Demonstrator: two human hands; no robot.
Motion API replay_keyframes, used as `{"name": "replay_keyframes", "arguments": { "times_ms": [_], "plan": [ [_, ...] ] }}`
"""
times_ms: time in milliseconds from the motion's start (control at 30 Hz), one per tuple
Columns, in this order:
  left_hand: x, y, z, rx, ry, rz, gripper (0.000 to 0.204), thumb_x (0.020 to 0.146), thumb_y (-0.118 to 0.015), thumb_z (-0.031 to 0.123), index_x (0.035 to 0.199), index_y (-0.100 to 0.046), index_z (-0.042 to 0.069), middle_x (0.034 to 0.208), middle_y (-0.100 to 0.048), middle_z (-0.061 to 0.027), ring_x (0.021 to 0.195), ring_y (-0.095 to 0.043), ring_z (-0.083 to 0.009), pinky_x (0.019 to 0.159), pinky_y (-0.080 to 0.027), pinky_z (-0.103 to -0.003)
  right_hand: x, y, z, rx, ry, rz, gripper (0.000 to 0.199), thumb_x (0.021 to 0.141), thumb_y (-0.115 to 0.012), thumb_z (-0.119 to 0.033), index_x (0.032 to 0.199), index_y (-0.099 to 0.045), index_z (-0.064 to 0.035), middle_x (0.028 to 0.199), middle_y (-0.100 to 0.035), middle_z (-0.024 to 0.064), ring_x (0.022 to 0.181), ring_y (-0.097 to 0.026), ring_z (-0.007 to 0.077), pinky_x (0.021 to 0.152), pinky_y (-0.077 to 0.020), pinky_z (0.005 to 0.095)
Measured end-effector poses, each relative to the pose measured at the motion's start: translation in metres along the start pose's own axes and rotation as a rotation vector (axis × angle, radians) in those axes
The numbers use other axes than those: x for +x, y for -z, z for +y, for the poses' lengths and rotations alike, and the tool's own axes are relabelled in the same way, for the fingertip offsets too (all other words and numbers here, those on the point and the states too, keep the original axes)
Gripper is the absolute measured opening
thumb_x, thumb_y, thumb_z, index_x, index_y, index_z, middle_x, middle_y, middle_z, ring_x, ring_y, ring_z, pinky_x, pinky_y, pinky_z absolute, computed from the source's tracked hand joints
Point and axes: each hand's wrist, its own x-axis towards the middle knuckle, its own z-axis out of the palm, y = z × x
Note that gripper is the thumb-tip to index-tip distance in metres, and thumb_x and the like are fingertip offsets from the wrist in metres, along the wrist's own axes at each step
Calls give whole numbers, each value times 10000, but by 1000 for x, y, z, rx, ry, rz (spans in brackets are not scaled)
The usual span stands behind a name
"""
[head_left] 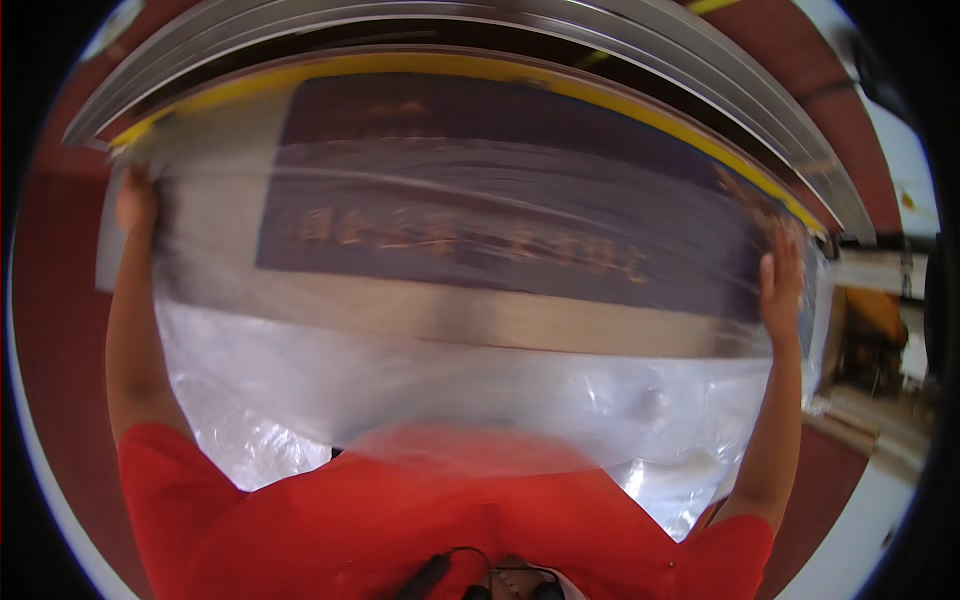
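Observation:
A wide sheet of clear plastic film [400, 390] spans between my hands, over a long pale board with a dark purple-grey panel [600, 190] that bears tan printed characters. My left hand [138, 200] is closed at the film's left edge, by the board's far left corner. At the right edge my right hand [783, 275] grips the film, its fingers fairly straight and pointing away from me. Motion smears both hands, so the fingertips are indistinct. The film's near part sags over the front of my red shirt.
A yellow strip [430, 64] runs along the board's far side. Beyond it curves a silver metal rail [480, 22] with a dark gap before it. The floor [60, 330] is dark red. At the right stand an orange-yellow object [868, 318] and pale beams [880, 270].

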Motion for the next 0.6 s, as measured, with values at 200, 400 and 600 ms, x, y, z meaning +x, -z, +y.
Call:
{"name": "replay_keyframes", "arguments": {
  "times_ms": [200, 400, 600],
  "plan": [
    [-12, 40, 53, -169, -71, 2, 331, 829, -370, 330, 1052, -456, 101, 1018, -502, -168, 872, -499, -349, 694, -408, -430, 35, -37, 57, -523, 181, 105, 441, 823, -413, -336, 1184, -375, -87, 1264, -308, 119, 1170, -275, 283, 956, -209, 336],
    [-9, 37, 46, -721, 112, -70, 419, 804, -364, 405, 823, -540, 25, 753, -576, -145, 691, -541, -275, 639, -417, -354, 24, 104, -257, 702, 413, 79, 382, 780, -502, -187, 1116, -425, -21, 1145, -427, 155, 1096, -376, 299, 900, -314, 336],
    [-6, 56, 49, -1209, 213, -422, 209, 813, -421, 180, 784, -519, -2, 659, -547, -88, 535, -507, -152, 494, -415, -266, -94, 118, -389, 250, 1468, -482, 541, 707, -528, -422, 1084, -457, -41, 1140, -434, 153, 1091, -392, 243, 896, -317, 353]
  ]
}}
